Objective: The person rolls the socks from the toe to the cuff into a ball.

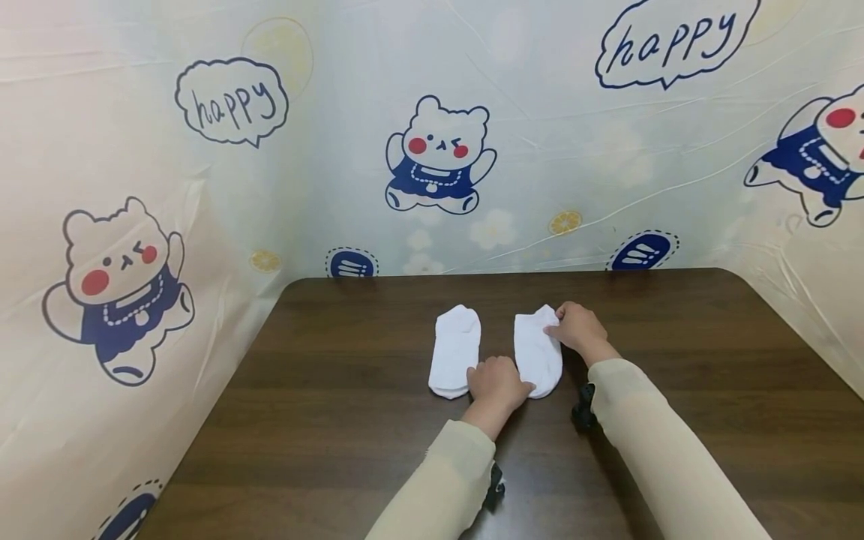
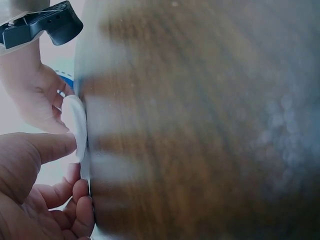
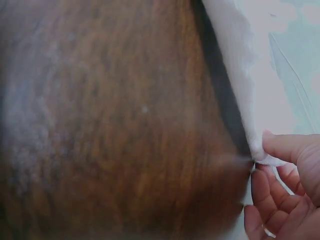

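Note:
Two white socks lie side by side on the brown table in the head view. The right-hand sock (image 1: 536, 352) has its rounded end toward me. At its upper right edge my right hand (image 1: 580, 328) pinches the fabric between thumb and fingers, also seen close up in the right wrist view. My left hand (image 1: 498, 382) rests between the two socks, its thumb on the near end of the right-hand sock and its other fingers loosely bent beside the left sock (image 1: 455, 352). That left sock lies flat, with a doubled layer showing at its near edge.
The dark wooden table (image 1: 324, 450) has rounded far corners. Behind it and at both sides hangs a pale cloth (image 1: 358, 150) printed with cartoon bears and the word "happy". A black wrist camera (image 1: 583, 409) sits on the right sleeve, another (image 1: 496, 487) on the left.

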### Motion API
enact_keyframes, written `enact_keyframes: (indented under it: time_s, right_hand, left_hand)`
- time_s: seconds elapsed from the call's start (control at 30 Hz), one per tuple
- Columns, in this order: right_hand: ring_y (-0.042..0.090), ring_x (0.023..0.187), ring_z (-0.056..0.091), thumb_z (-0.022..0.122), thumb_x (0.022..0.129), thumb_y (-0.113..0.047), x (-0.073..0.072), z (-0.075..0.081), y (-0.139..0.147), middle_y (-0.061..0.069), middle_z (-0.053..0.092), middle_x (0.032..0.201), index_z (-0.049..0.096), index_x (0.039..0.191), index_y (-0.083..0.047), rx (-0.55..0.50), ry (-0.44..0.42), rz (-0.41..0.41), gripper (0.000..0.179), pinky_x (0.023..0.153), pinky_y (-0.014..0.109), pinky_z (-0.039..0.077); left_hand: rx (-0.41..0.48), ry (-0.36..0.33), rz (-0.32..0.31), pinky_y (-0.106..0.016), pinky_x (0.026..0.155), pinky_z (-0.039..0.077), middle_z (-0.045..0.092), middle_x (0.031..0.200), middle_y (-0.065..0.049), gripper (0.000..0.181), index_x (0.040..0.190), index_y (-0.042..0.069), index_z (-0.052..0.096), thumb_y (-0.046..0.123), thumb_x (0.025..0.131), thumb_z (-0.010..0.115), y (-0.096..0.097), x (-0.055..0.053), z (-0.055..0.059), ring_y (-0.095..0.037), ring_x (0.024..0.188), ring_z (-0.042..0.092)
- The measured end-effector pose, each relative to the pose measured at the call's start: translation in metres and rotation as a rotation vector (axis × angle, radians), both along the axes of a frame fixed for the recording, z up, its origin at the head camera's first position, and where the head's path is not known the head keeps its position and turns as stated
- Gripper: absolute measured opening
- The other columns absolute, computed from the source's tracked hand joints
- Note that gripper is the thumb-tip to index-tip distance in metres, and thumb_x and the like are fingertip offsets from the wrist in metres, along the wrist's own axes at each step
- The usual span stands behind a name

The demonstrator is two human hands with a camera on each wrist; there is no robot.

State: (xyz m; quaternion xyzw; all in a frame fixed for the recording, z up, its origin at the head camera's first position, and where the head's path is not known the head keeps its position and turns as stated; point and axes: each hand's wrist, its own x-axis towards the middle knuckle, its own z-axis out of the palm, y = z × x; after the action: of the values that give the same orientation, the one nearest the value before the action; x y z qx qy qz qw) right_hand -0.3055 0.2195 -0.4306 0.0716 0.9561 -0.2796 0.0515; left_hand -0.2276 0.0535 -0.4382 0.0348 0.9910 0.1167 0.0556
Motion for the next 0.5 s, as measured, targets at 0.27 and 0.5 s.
enact_keyframes:
  time_s: [0.27, 0.5]
  right_hand:
    - [0.035, 0.093, 0.053, 0.069, 0.088, -0.022, -0.002, -0.002, 0.004, 0.023, 0.057, 0.108, 0.055, 0.111, 0.002, -0.066, 0.048, -0.002, 0.036, 0.083, 0.048, 0.045]
    - [0.034, 0.092, 0.054, 0.068, 0.088, -0.021, -0.002, 0.003, 0.011, 0.022, 0.058, 0.104, 0.055, 0.111, 0.002, -0.121, 0.104, -0.006, 0.035, 0.083, 0.047, 0.046]
  left_hand:
    - [0.035, -0.017, -0.006, -0.043, 0.082, 0.041, 0.064, 0.077, 0.0, 0.037, 0.076, 0.015, 0.07, 0.052, 0.076, 0.073, -0.001, -0.001, 0.001, -0.023, 0.083, 0.061]
    - [0.146, 0.018, -0.006, -0.048, 0.088, 0.038, 0.059, 0.066, 0.007, 0.026, 0.066, 0.021, 0.068, 0.043, 0.077, 0.076, -0.008, -0.002, 0.005, -0.018, 0.073, 0.06]
